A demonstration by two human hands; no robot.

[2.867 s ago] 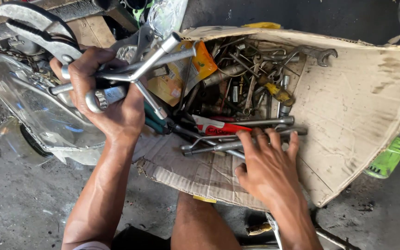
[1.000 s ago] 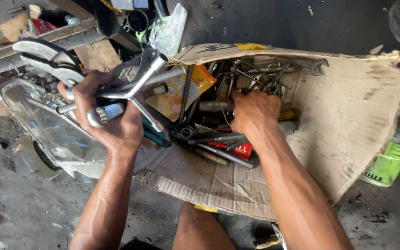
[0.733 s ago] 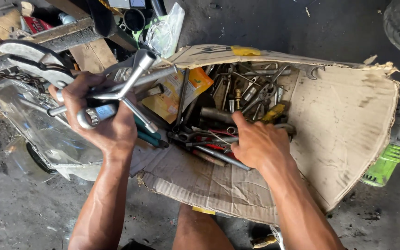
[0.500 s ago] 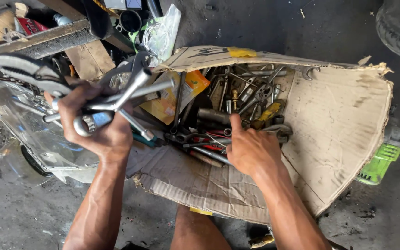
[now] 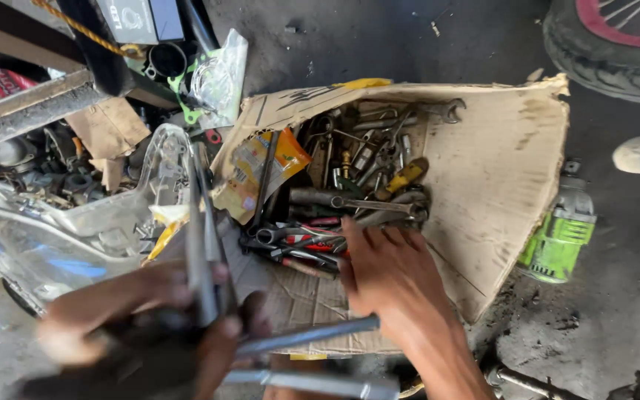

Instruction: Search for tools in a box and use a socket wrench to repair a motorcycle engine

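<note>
Your left hand (image 5: 150,311) fingers grip the cross wrench (image 5: 209,296); right hand (image 5: 387,270) fingers spread over the box's tools (image 5: 335,215), where sharp ends could nick you.

We see our left hand (image 5: 150,311), blurred, closed around a grey metal cross-shaped wrench (image 5: 209,259) whose bars stick up and out to the right. Our right hand (image 5: 390,270) lies palm down, fingers spread, on the heap of steel spanners and pliers (image 5: 335,215) inside a torn brown cardboard box (image 5: 498,170) on the dark concrete floor (image 5: 616,311). A yellow-handled screwdriver (image 5: 403,178) lies in the heap just above our fingertips. A yellow and orange plastic packet (image 5: 257,167) leans at the box's left wall. A green plastic bottle (image 5: 561,237) rests just beside the box's right edge. A clear plastic headlamp cover (image 5: 61,237) sits left of the box, a black tyre with a red rim (image 5: 616,37) at the top right.
</note>
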